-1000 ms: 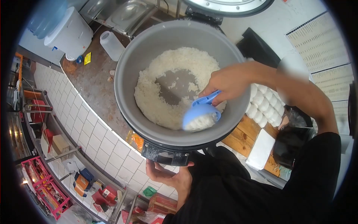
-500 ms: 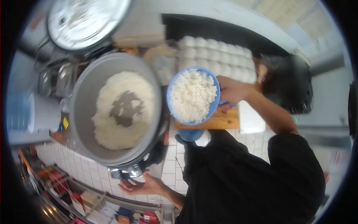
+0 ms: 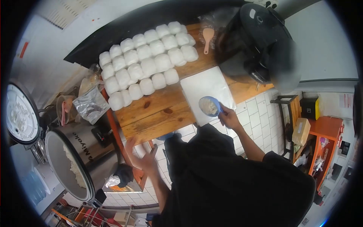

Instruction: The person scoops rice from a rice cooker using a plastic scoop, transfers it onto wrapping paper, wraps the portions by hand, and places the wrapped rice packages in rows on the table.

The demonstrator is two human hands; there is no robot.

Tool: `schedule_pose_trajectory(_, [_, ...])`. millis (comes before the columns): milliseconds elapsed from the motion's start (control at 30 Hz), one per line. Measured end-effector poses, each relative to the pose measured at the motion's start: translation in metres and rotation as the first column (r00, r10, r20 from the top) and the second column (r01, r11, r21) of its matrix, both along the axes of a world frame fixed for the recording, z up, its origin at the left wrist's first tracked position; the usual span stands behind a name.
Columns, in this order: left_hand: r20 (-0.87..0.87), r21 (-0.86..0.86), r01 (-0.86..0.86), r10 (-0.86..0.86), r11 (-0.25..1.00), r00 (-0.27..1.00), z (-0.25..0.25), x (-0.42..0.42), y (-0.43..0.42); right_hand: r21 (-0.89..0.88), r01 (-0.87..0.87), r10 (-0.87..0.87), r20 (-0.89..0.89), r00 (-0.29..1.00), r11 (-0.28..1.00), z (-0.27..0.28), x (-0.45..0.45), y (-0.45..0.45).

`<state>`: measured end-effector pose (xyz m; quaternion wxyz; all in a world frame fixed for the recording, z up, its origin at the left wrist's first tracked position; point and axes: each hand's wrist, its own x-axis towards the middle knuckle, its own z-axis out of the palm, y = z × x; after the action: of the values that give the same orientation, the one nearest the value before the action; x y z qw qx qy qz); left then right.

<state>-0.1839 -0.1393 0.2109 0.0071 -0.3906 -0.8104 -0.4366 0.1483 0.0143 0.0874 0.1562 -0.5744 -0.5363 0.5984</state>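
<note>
My right hand (image 3: 230,118) grips a blue cup (image 3: 216,106) by its side, and white cooked rice (image 3: 208,106) shows inside it. The cup is over the near part of a stack of white sheets (image 3: 200,83) on the wooden table. My left hand (image 3: 143,158), smeared by motion, has its fingers spread and holds nothing; it is by the table's near left corner. To its left stands a large rice cooker (image 3: 85,145) marked Miyako, open, with rice along its inner wall.
Rows of white rounded bundles (image 3: 147,64) cover the back left of the wooden table (image 3: 151,117). A pink rice paddle (image 3: 207,38) lies behind the sheets. At the right stands a black lidded cooker (image 3: 242,45). An orange shelf (image 3: 325,130) is at far right.
My view has turned right, from the open cooker towards the table. The rice-filled cup is now over the white sheets. My left hand has moved from the cooker's front to the table corner.
</note>
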Motion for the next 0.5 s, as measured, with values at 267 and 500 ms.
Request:
schedule_pose_trajectory(267, [0.276,-0.395,0.628,-0.566,0.670,0.777,-0.206,0.136,0.143,0.579,-0.589,0.154,0.627,0.764,0.564,-0.053,0.022,0.049])
schedule_pose_trajectory(500, [0.256,-0.634,0.503,-0.455,0.587,0.853,-0.222,0.157,0.148,0.416,-0.596,0.412,0.452,0.791,0.687,-0.079,0.003,0.081])
